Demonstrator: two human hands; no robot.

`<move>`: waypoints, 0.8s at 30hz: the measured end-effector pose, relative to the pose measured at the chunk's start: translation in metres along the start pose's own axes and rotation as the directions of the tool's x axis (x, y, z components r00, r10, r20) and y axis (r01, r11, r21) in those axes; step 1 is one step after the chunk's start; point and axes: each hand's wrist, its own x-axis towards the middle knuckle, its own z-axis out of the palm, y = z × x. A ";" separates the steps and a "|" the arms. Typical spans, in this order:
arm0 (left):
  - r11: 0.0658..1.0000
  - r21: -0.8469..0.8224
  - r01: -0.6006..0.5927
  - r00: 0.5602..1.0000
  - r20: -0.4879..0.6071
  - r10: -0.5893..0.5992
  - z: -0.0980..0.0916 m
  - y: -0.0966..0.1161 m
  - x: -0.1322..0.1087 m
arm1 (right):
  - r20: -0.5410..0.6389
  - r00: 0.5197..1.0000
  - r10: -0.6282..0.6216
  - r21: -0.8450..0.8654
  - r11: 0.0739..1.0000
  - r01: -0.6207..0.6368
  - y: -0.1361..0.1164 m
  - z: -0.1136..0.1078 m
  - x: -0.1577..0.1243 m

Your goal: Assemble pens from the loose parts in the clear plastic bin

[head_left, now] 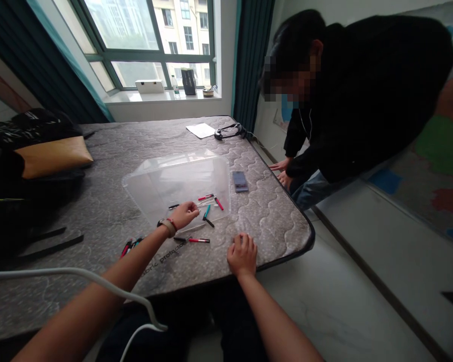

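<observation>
My left hand [184, 214] reaches over the near side of a clear plastic box [173, 176] lying on the mattress. Its fingers are pinched together; whatever they hold is too small to make out. Close to the fingertips lie a red pen [206, 197], another red pen [219, 203], a teal pen [207, 211] and a black pen [209, 221]. A red-and-black pen [199, 241] rests nearer to me. Loosely curled, my right hand [242, 254] rests on the mattress by its front edge, with nothing visible in it.
More pens [130, 246] lie beside my left forearm. A dark phone-like object [240, 181] is right of the box. A white sheet [201, 130] and a black headset-like item [228, 131] lie farther back. Bags [33, 166] fill the left. A person [347, 100] leans at the right edge. A white cable [98, 282] crosses in front.
</observation>
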 end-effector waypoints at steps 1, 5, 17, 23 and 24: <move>0.997 -0.066 -0.027 0.999 -0.023 0.026 -0.001 -0.007 -0.023 | 0.003 1.000 0.000 -0.001 1.000 0.000 0.000 -0.001 0.000; 0.998 -0.069 0.014 0.999 -0.030 -0.016 0.005 -0.032 -0.110 | 0.009 1.000 -0.010 -0.010 1.000 0.010 -0.001 -0.005 0.000; 0.991 0.093 0.100 0.974 -0.212 -0.079 0.040 -0.049 -0.175 | -0.068 0.997 -0.042 -0.026 0.999 0.040 -0.003 -0.008 0.000; 0.993 0.002 0.116 0.950 -0.293 -0.111 0.048 -0.060 -0.182 | -0.093 0.995 -0.033 0.169 0.984 0.048 -0.002 -0.007 0.001; 0.994 -0.006 0.109 0.948 -0.300 -0.106 0.048 -0.061 -0.183 | -0.085 0.995 -0.048 0.231 0.971 0.066 -0.008 -0.007 0.001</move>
